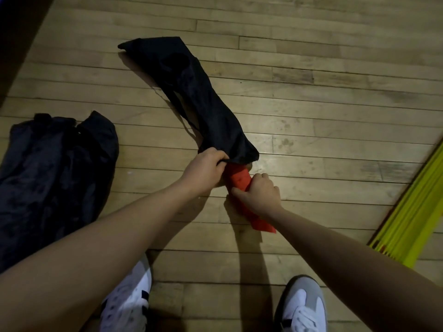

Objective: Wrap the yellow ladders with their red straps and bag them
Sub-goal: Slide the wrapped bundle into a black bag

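Bundle: a red strap-wrapped ladder bundle point(242, 182) is seen near the middle of the view, on the pale wooden plank floor point(311, 104), its far end already inside the mouth of a long black fabric bag point(203, 101) and its near end pointing toward 5 o'clock.
Bag: the black bag is laid from the hands out toward 11 o'clock, limp and creased; a thin drawcord is trailed along its left edge.
Left hand: the left hand point(203, 170) is closed on the rim of the bag's mouth, which is held open at 9 o'clock of the bundle.
Right hand: the right hand point(260, 195) is wrapped round the red bundle at its middle.
Handling: the bundle is judged light but stiff along its length, its strap wrap soft and likely to snag on the rim; a hold near the rear end would be best for pushing, with the slippery bag cloth pinched at the hem.
Surroundings: a second dark crumpled bag point(55, 173) is lying at 9 o'clock; a stack of loose yellow flat ladder rungs point(412, 207) is lying at 3 o'clock; two white sneakers are seen at 6 o'clock.
Hidden: no yellow is visible under the red wrap; how far the bundle has entered cannot be told; the yellow stack is cut off by the right edge.
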Demonstrator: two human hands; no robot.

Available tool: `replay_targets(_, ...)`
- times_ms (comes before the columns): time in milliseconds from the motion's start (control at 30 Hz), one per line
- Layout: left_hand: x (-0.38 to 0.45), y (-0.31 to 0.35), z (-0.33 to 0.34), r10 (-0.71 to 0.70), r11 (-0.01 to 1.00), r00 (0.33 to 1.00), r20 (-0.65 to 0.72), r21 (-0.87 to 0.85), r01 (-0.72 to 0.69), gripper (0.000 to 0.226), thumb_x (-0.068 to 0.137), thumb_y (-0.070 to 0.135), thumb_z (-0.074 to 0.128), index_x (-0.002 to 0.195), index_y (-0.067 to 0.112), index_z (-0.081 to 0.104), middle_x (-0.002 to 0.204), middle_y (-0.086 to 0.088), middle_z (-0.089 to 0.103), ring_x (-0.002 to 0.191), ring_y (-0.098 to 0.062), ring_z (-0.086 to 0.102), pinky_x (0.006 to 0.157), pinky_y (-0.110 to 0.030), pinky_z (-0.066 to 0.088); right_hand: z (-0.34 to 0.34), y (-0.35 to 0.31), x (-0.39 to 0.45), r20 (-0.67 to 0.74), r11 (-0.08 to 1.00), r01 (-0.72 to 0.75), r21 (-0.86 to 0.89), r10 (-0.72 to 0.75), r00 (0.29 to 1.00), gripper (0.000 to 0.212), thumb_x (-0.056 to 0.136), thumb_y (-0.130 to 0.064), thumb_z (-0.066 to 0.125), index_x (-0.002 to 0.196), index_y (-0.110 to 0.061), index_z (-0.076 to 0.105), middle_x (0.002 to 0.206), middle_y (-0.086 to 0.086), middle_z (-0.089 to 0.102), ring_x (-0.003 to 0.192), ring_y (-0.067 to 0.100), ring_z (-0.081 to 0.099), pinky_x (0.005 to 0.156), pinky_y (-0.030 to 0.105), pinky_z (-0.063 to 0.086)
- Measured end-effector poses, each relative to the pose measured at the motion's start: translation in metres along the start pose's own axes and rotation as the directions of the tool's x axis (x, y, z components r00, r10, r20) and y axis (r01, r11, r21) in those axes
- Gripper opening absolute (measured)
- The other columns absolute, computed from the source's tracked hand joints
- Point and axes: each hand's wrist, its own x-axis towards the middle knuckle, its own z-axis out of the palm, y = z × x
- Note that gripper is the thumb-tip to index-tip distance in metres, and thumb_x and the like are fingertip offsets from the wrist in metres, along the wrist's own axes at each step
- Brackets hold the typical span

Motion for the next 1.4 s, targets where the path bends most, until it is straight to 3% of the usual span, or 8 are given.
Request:
replay_targets(133,0.007,0.002,-0.017,-0.078,0.992,0.992,-0.098,-0.106,0.067,0.022,0.1,0.01,0.043,0.114,0.013,0.06,0.106,-0.006,0.061,0.094,-0.018,0.057,0.073,-0.024,0.047,-0.01,-0.017,0.003,0.05,0.888,-0.049,0.457,0.03,0.998,0.044,0.085,-0.043,0.067,0.103,-0.011,0.044,0.097,0.006,0.056,0.077,0.017,0.053,0.058,0.028,0.04)
replay_targets(333,0.006,0.0,-0.03,-0.123,0.983,0.992,-0.026,-0.138,0.119,0.016,0.103,0.015,0.033,0.113,0.015,0.046,0.087,-0.005,0.053,0.07,-0.013,0.048,0.059,-0.028,0.039,-0.01,-0.045,0.021,0.0,0.794,-0.036,0.607,0.046,0.999,0.059,0.079,-0.043,0.074,0.116,-0.007,0.045,0.102,0.005,0.058,0.092,0.02,0.058,0.07,0.029,0.046)
replay_targets(400,-0.003,-0.009,-0.023,-0.141,0.981,0.987,0.073,-0.124,0.149,0.021,0.1,0.018,0.041,0.12,0.014,0.04,0.103,-0.01,0.054,0.085,-0.018,0.051,0.072,-0.032,0.043,-0.008,-0.05,0.024,-0.002,0.717,-0.061,0.695,0.087,0.996,0.061,0.079,-0.028,0.077,0.118,-0.004,0.035,0.103,0.005,0.054,0.094,0.02,0.058,0.07,0.027,0.047)
replay_targets(567,-0.022,-0.022,-0.004,-0.127,0.961,0.952,0.28,0.273,0.048,0.115,0.067,0.063,0.074,0.147,0.014,0.007,0.143,-0.006,0.022,0.132,-0.025,0.022,0.11,-0.038,0.02,0.002,-0.048,0.027,-0.048,0.671,-0.095,0.735,0.192,0.98,0.052,0.084,-0.007,0.066,0.117,-0.008,0.026,0.093,0.005,0.055,0.079,0.017,0.057,0.049,0.011,0.039)
replay_targets(700,-0.023,-0.021,0.012,-0.107,0.911,0.968,0.227,0.411,0.004,0.131,0.059,0.072,0.074,0.149,0.011,0.0,0.141,-0.008,0.02,0.13,-0.026,0.024,0.11,-0.038,0.02,0.002,-0.048,0.025,-0.273,0.856,0.102,0.507,0.048,0.961,0.06,0.082,-0.004,0.06,0.135,-0.012,0.034,0.116,0.008,0.04,0.102,0.021,0.042,0.084,0.029,0.04)
replay_targets(833,-0.02,-0.013,0.021,-0.092,0.876,0.984,0.151,0.482,0.008,0.13,0.057,0.074,0.072,0.147,0.009,0.005,0.136,-0.008,0.024,0.125,-0.027,0.028,0.107,-0.039,0.023,-0.003,-0.038,0.033,-0.355,0.963,0.251,0.097,-0.203,0.913,0.028,0.084,-0.006,0.059,0.111,-0.013,0.063,0.128,0.012,0.045,0.11,0.033,0.043,0.091,0.038,0.034)
replay_targets(1133,-0.017,0.001,0.038,0.002,0.898,0.997,0.079,0.439,-0.036,0.104,0.071,0.062,0.069,0.142,0.01,0.015,0.129,-0.008,0.03,0.118,-0.025,0.035,0.103,-0.036,0.029,-0.013,-0.013,0.041,-0.281,0.777,0.568,-0.273,-0.629,0.725,0.029,0.086,-0.014,0.038,0.095,-0.011,0.066,0.112,0.005,0.067,0.12,0.028,0.056,0.099,0.036,0.026)
replay_targets(1400,-0.007,-0.027,-0.006,0.052,0.873,0.999,0.017,0.485,-0.054,0.093,0.081,0.036,0.073,0.147,0.01,0.011,0.131,-0.009,0.027,0.123,-0.023,0.031,0.106,-0.031,0.03,-0.012,-0.02,0.043,-0.165,0.619,0.67,-0.409,-0.773,0.613,0.028,0.079,-0.004,0.048,0.101,-0.005,0.065,0.127,0.016,0.061,0.127,0.037,0.049,0.108,0.045,0.034)
